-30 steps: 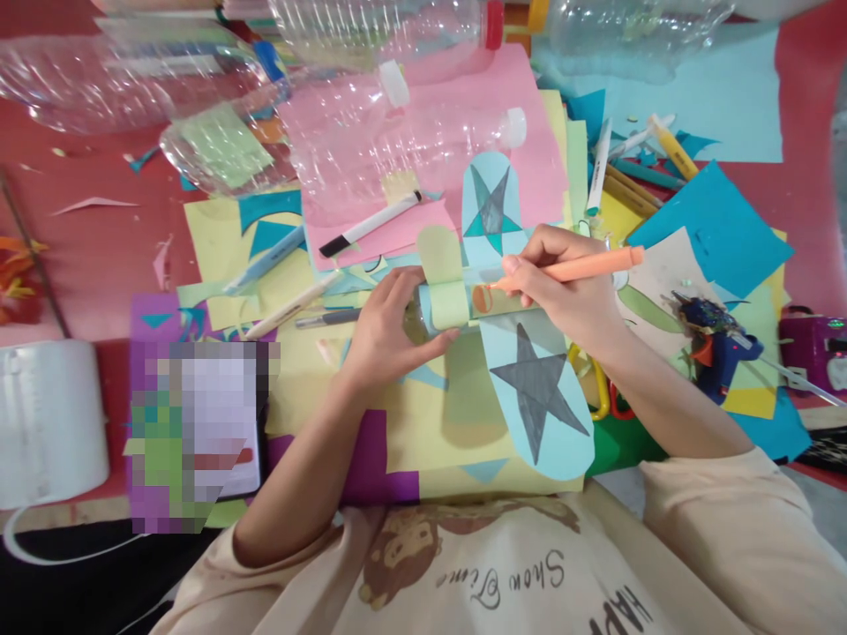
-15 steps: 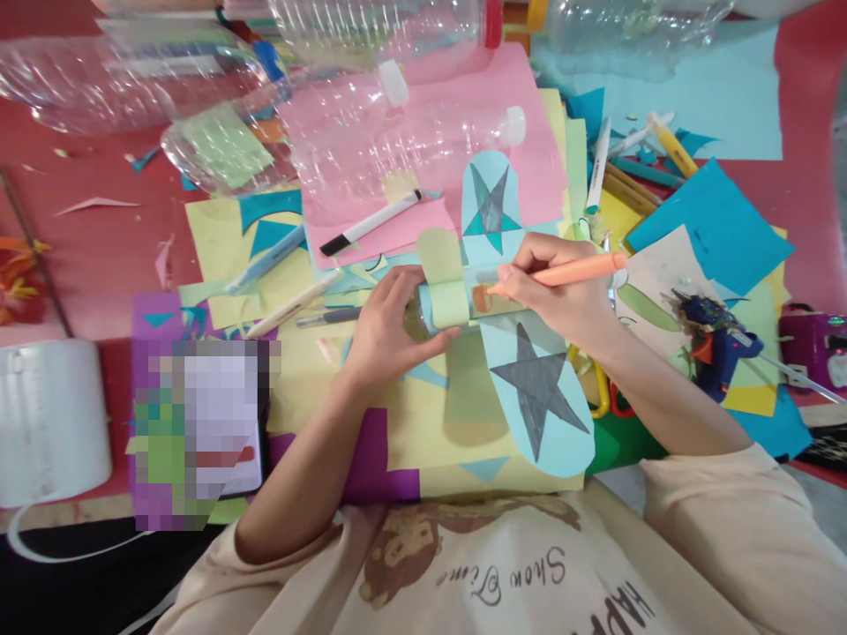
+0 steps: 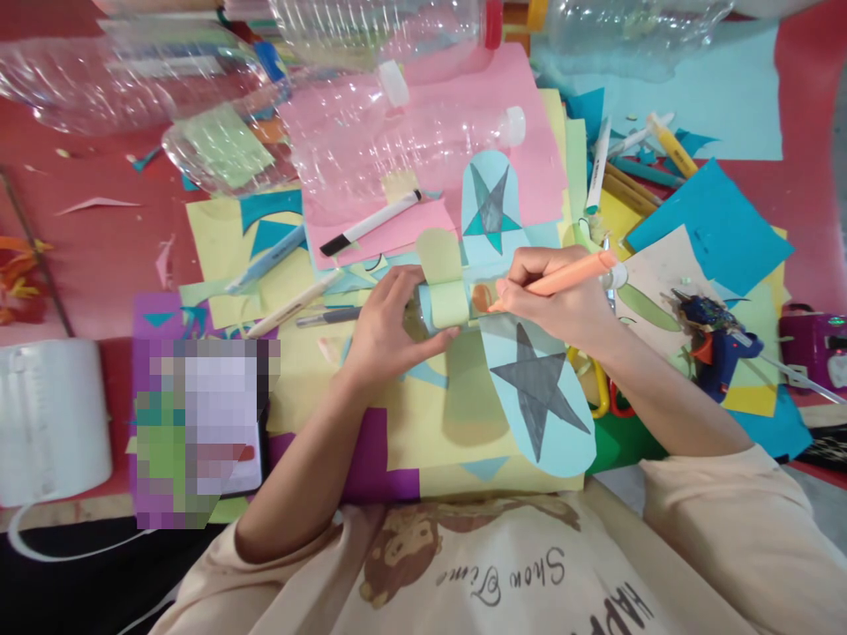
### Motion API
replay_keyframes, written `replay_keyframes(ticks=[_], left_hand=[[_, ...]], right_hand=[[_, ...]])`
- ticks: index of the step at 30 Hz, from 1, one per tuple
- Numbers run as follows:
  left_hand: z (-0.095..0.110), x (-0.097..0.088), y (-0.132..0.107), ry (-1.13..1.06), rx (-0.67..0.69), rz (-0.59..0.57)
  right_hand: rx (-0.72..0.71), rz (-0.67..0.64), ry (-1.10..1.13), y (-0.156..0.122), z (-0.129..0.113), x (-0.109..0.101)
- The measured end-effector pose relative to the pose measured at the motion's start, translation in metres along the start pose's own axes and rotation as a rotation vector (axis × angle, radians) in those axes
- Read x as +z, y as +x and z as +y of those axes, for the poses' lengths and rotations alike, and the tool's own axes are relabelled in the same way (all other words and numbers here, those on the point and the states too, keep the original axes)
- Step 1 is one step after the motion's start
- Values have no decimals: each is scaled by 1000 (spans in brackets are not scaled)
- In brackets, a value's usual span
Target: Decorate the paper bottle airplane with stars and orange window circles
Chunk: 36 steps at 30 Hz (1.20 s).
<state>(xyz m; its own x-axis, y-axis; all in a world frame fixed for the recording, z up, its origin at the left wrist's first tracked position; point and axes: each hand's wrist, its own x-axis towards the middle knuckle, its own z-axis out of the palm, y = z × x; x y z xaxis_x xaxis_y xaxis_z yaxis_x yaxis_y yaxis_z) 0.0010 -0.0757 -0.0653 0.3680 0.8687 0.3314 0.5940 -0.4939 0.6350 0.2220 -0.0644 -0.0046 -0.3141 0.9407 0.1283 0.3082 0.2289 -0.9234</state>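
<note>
A paper-covered bottle shaped like a plane [image 3: 463, 302] lies across yellow paper, with light blue wings [image 3: 539, 397] that carry grey stars. My left hand [image 3: 387, 328] is wrapped round its tail end, steadying it. My right hand [image 3: 559, 295] pinches an orange marker [image 3: 569, 275], its tip touching an orange circle [image 3: 482, 298] on the body. A pale green tail fin [image 3: 445, 280] folds over the body beside my left fingers.
Several clear plastic bottles [image 3: 397, 141] lie at the back on pink paper. Loose pens [image 3: 371, 222] and coloured paper scraps surround the plane. A blue glue gun [image 3: 711, 339] rests at the right, scissors [image 3: 599, 388] under my right wrist, a white roll [image 3: 49, 419] at the left.
The marker's rear end has swung left and tilted as my right hand shifts slightly while colouring the circle. My left hand has stayed in place on the plane.
</note>
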Motion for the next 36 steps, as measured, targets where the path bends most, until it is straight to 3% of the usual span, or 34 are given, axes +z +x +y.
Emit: replay_keyframes(ticks=[20,36], left_hand=[[1,0,0,-15,-17,-6],[2,-1,0,-30,-54,-19]], right_hand=[[-29,91,34,2,2,0],[55,33,20,1,-1,-3]])
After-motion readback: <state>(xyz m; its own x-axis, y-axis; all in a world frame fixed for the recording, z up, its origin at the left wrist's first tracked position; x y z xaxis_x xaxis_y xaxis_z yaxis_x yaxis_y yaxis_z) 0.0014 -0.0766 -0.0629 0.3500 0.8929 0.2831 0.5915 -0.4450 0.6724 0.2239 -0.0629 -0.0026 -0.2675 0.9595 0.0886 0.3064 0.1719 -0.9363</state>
